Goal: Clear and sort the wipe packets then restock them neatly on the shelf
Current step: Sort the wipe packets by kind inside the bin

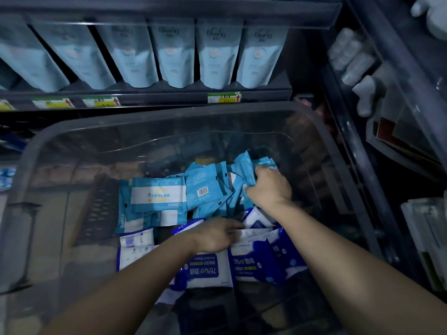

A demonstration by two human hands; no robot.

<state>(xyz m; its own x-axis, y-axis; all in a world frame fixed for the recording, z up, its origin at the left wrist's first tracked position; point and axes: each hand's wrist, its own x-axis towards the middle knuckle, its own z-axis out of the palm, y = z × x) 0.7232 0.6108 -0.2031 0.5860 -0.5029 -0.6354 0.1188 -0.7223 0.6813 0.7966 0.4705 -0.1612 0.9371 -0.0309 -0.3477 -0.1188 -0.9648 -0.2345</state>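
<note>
Right hand (268,187) pinches light-blue wipe packets (246,170), far right in clear bin (169,122) | left hand (215,235) flat on dark-blue packets (205,267) | likely light, soft, slippery; grip edges.

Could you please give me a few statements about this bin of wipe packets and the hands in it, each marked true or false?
1. Both hands are inside the clear bin. True.
2. The right hand grips dark blue packets. False: it holds a bunch of light blue packets.
3. The left hand rests on the dark blue and white packets. True.
4. The shelf above the bin is bare. False: a row of light blue pouches stands there.
5. The dark blue packets lie nearer the person than the light blue ones. True.
</note>
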